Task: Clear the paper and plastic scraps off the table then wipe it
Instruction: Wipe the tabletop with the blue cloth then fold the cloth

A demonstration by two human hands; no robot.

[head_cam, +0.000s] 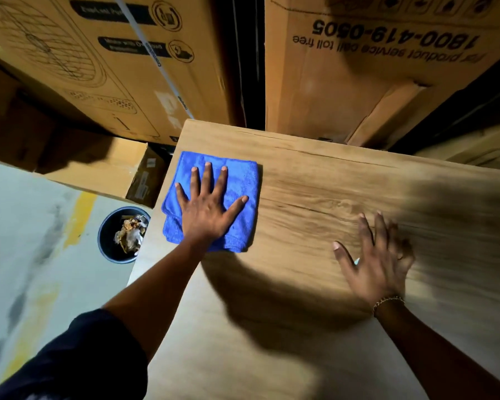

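Note:
A folded blue cloth (243, 180) lies near the far left corner of the wooden table (329, 174). My left hand (207, 207) presses flat on the cloth, fingers spread. Further right, my right hand (378, 261) rests flat on the bare wood with its fingers apart and nothing in it. No scraps show on the tabletop. A dark round bin (106, 238) on the floor beside the table's left edge holds crumpled paper and plastic scraps (130, 232).
Large cardboard boxes (122, 67) (373, 67) stand right behind the table's far edge. A smaller box (104, 168) sits on the floor at the left, behind the bin. Grey concrete floor (26, 241) with yellow marks lies to the left.

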